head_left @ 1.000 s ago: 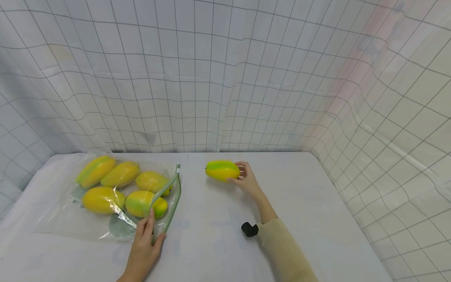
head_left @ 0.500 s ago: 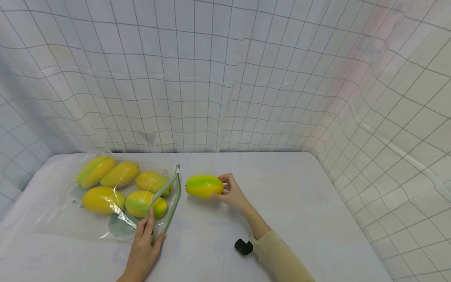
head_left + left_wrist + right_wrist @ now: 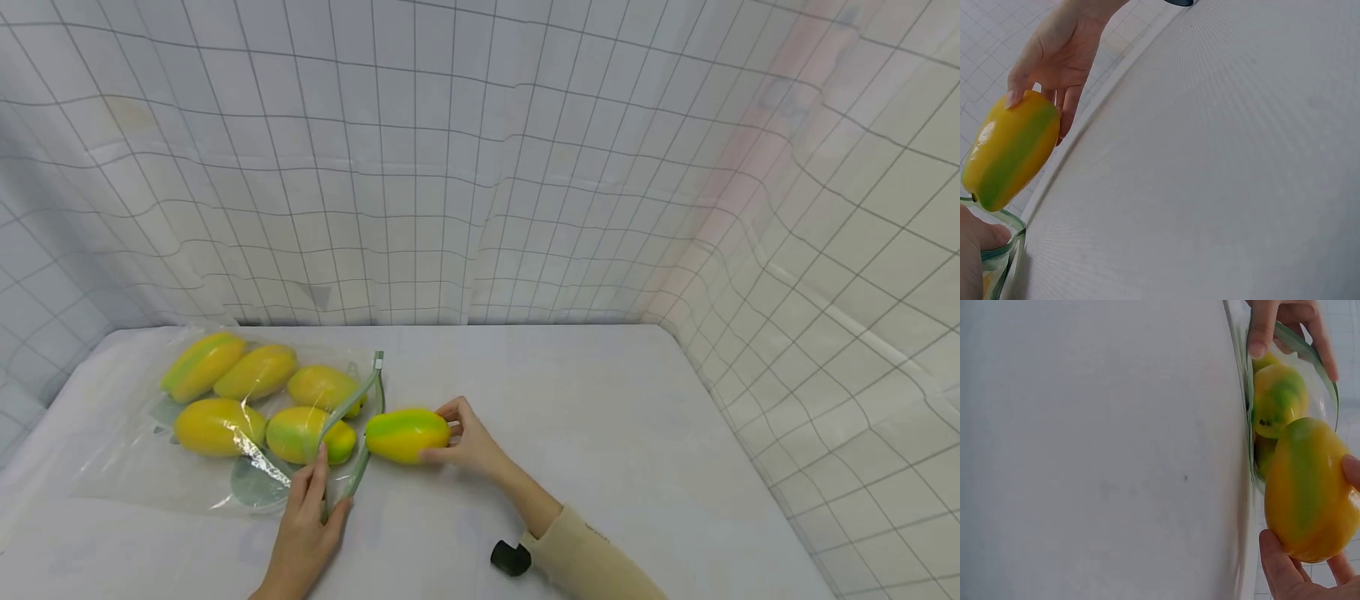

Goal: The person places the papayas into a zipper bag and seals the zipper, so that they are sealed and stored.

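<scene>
A clear zip bag [image 3: 183, 492] with a green rim lies on its side at the left of the table, its mouth spread toward the right. Several yellow-green papayas [image 3: 217, 427] are inside it. At the near corner of the mouth my left hand [image 3: 306, 529] holds the rim, thumb on one edge and fingers on the other. My right hand [image 3: 472, 442] grips another papaya [image 3: 408, 435] by its right end, thumb and fingers on opposite sides. This papaya's stem tip is right at the bag's mouth. The right wrist view shows the held papaya [image 3: 1307, 487] before the opening.
The white-covered table [image 3: 600, 400] extends to the right, with its back edge against a checked curtain [image 3: 420, 183]. A black device [image 3: 512, 558] sits at the right cuff.
My right hand has carried the papaya leftward and nearer, from the back middle of the table to the bag's mouth. The left hand and the bag stay where they were.
</scene>
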Action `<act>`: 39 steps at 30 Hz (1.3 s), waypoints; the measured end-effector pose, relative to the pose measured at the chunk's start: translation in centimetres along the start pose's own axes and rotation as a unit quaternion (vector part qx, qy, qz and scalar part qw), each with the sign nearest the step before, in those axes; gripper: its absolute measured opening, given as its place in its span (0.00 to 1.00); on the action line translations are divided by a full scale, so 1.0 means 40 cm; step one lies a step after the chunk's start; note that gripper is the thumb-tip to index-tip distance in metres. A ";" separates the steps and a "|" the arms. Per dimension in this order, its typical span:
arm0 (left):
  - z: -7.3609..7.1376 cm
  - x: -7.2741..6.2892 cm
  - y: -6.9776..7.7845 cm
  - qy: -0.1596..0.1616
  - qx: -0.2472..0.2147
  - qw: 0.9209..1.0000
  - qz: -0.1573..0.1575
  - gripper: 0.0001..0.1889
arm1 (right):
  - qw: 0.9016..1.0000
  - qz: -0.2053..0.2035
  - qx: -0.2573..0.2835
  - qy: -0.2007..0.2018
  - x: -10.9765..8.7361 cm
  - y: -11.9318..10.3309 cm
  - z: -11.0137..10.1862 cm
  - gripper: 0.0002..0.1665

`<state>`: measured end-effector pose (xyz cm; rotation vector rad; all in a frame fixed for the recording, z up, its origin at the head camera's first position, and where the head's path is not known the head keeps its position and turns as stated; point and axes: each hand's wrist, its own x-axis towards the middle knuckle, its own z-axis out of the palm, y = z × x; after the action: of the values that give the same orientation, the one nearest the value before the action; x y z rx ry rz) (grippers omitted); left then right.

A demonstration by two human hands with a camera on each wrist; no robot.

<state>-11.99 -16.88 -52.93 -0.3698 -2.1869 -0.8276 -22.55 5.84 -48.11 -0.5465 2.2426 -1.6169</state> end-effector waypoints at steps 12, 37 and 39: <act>0.001 -0.001 -0.003 -0.007 0.002 1.000 -0.008 0.39 | 0.999 0.016 -0.031 -0.011 0.001 -0.002 0.040 0.32; 0.002 -0.002 -0.003 -0.001 0.002 1.000 0.005 0.38 | 0.999 -0.001 -0.033 -0.008 0.053 -0.023 0.129 0.31; 0.001 -0.002 -0.004 -0.002 0.004 1.000 0.005 0.38 | 0.999 -0.004 -0.032 -0.008 0.056 -0.026 0.137 0.31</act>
<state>-12.03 -16.95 -53.07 -0.3776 -2.1905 -0.8133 -21.83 -0.07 -48.88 -0.5831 2.2901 -1.5430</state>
